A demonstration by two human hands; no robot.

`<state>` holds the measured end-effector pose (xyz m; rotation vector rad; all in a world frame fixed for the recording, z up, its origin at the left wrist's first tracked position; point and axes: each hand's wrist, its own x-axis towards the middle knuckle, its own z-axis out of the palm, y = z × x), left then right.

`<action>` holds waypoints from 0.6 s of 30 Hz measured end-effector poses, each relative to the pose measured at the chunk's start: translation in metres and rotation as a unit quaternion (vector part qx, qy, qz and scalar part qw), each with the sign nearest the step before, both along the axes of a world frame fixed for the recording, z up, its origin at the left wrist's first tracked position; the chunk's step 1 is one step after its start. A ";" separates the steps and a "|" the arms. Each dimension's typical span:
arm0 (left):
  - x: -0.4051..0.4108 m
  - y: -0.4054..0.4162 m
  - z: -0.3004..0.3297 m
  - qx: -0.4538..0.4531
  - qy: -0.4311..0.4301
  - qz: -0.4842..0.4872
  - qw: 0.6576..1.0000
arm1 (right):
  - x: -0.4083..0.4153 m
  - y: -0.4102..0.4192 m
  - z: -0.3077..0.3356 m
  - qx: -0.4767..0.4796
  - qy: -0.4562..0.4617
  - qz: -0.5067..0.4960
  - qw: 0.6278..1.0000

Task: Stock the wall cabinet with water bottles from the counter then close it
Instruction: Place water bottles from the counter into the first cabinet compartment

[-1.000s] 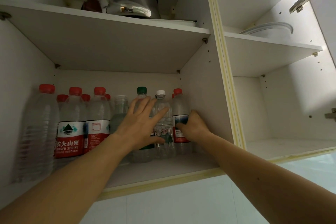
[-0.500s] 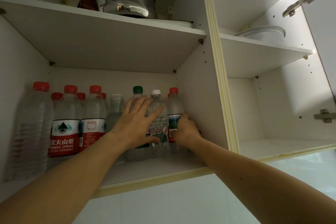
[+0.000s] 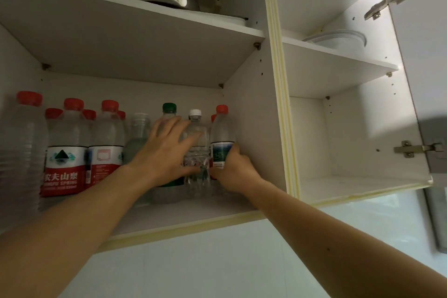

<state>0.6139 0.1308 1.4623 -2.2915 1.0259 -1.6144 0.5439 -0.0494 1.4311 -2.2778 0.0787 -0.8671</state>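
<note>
Head view: the white wall cabinet [image 3: 273, 113] stands open, and its lower left shelf, across the left and middle of the frame, already carries a row of clear plastic water bottles with red caps and red labels [image 3: 63, 152]. The step in hand looks like settling the last bottles into the row at its right end, against the white dividing panel.

The right hand [image 3: 235, 173], just right of centre, has its fingers curled round the lower body of a clear red-capped bottle with a blue-green label [image 3: 222, 138], which stands upright beside the divider; the thumb side is hidden behind the bottle.

The left hand [image 3: 167, 152], at centre, is spread wide with straight fingers [image 3: 169, 126]. The palm lies against a clear bottle with a dark green cap [image 3: 169, 108], and the fingertips reach across to a crinkled clear bottle with a white cap [image 3: 196, 143]; it presses and steadies rather than grips.

The next move probably calls for pushing these three back level with the others, letting go without tipping them, then drawing both arms out and swinging shut the white door with metal hinges [image 3: 420, 60] at the right edge. The counter is out of frame, so I cannot tell whether more bottles wait there.
</note>
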 end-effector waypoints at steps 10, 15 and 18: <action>-0.110 -0.045 -0.020 -0.194 0.133 -0.200 0.951 | -0.095 -0.036 -0.043 -0.165 -0.192 0.018 0.967; -0.184 -0.076 -0.065 -0.316 0.207 -0.264 0.888 | -0.149 -0.075 -0.091 -0.163 -0.231 0.116 0.952; -0.219 -0.096 -0.111 -0.370 0.263 -0.261 0.852 | -0.169 -0.107 -0.132 -0.133 -0.187 0.157 0.961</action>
